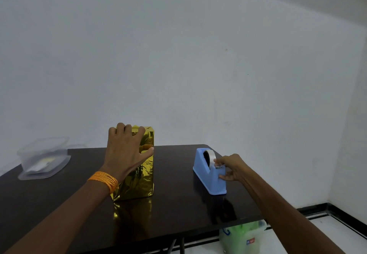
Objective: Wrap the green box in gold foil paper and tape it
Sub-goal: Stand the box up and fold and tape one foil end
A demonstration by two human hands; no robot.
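Dark and glossy, the tabletop [178,210] mirrored whatever stood on it. Under its near right edge, on the pale floor, sat a greenish plastic tub [242,238].

Both forearms reached in from the near side. The left one wore an orange thread band [105,180] at the wrist.

Left of the middle, the box [145,186] stood upright on end. Gold foil paper [147,140] covered every side I could see, crinkled, with a loose fold trailing at the near bottom corner and no green showing.

The left hand [125,148] lay flat against the box's near face. Its fingers [121,128] were spread and reached the top edge, and the thumb was splayed right, pressing the foil down.

Well apart to the right sat a blue tape dispenser [206,176]. The right hand [232,168] was curled round its near end, thumb low on the front and fingertips up at the cutter, on the free end of the tape [211,154]. Whether that end was actually pinched I couldn't tell.

To my eye the wrapping looked nearly done, and this was the fetching of a strip. The next move would call for drawing out a length, tearing it on the blade, and carrying it to the seam while the left hand kept the foil from springing open.

At the far left edge sat a clear plastic container [43,158], with a bare white wall [198,65] behind it.
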